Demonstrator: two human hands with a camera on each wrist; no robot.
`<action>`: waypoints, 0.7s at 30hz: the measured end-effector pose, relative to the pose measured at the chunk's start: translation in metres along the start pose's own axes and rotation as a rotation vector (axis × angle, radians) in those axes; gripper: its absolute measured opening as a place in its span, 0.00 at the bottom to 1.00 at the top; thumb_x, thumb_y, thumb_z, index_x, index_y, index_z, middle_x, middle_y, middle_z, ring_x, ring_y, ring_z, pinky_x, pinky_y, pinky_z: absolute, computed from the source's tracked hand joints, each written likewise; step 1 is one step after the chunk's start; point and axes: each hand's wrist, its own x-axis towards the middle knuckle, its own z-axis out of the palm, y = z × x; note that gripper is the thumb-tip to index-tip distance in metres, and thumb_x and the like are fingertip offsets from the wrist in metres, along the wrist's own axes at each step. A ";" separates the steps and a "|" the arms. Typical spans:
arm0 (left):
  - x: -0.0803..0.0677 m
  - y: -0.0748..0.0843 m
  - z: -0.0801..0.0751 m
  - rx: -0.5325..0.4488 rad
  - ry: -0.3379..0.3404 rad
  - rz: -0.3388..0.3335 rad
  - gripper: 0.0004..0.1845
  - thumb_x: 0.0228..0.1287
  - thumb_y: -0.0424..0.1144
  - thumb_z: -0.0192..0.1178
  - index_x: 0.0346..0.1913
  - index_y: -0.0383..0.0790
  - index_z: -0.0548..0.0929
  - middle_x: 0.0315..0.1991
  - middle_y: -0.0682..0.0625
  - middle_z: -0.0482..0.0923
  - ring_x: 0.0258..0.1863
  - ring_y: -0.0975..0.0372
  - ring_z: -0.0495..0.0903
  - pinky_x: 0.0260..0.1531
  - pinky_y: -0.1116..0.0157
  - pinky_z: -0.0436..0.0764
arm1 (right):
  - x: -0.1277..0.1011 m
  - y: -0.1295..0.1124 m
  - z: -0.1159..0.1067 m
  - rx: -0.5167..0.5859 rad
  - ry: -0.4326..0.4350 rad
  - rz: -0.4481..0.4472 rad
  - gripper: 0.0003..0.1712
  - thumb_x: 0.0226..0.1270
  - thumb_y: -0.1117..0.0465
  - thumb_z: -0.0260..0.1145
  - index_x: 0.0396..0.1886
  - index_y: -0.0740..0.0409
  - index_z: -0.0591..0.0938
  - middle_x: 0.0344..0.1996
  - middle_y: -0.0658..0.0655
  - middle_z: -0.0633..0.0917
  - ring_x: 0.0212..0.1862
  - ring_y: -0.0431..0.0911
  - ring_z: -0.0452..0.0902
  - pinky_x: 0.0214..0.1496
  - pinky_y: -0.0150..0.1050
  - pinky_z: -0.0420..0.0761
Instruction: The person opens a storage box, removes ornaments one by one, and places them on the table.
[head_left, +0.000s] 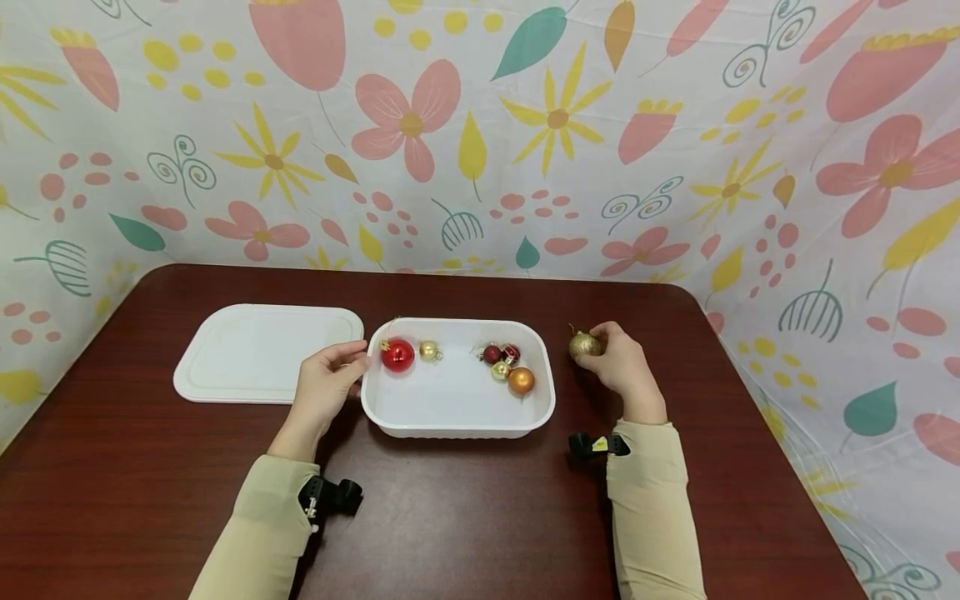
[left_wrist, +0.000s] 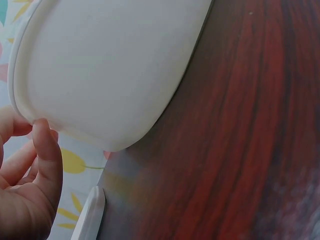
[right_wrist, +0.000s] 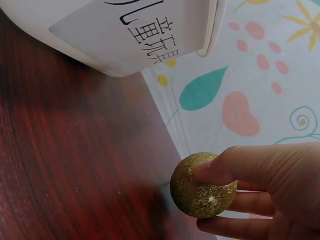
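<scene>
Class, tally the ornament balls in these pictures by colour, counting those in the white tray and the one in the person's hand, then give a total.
Red balls: 3, large, two small
Gold balls: 3, two in tray, glittery one in right hand
Orange ball: 1
Total: 7

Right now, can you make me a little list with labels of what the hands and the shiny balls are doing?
Left hand: holds the rim of the white plastic tray
Right hand: pinches a glittery gold ball ornament beside the tray, right of it
Inside tray: big shiny red ball, small gold ball, orange ball, small dark red balls
Flat white lid: left of tray
Surface: dark red-brown wooden table
</scene>
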 end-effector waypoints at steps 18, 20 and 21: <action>0.001 -0.002 0.001 -0.019 -0.003 -0.015 0.18 0.62 0.30 0.59 0.56 0.28 0.77 0.31 0.59 0.77 0.22 0.70 0.77 0.22 0.72 0.82 | 0.001 0.001 0.000 0.006 -0.035 0.018 0.32 0.62 0.59 0.65 0.61 0.67 0.66 0.59 0.71 0.72 0.55 0.62 0.70 0.56 0.55 0.74; 0.002 -0.003 0.000 -0.018 -0.002 -0.013 0.19 0.62 0.30 0.59 0.56 0.29 0.77 0.31 0.59 0.77 0.22 0.70 0.77 0.22 0.72 0.82 | 0.001 0.001 0.000 0.004 -0.031 0.014 0.32 0.61 0.59 0.65 0.62 0.67 0.65 0.59 0.71 0.72 0.56 0.62 0.70 0.56 0.56 0.73; 0.002 -0.003 0.000 -0.016 -0.002 -0.013 0.19 0.62 0.30 0.59 0.56 0.29 0.77 0.31 0.59 0.77 0.22 0.70 0.77 0.22 0.72 0.82 | 0.001 0.001 0.000 0.004 -0.030 0.012 0.33 0.61 0.59 0.65 0.62 0.67 0.65 0.59 0.71 0.72 0.57 0.62 0.70 0.57 0.56 0.73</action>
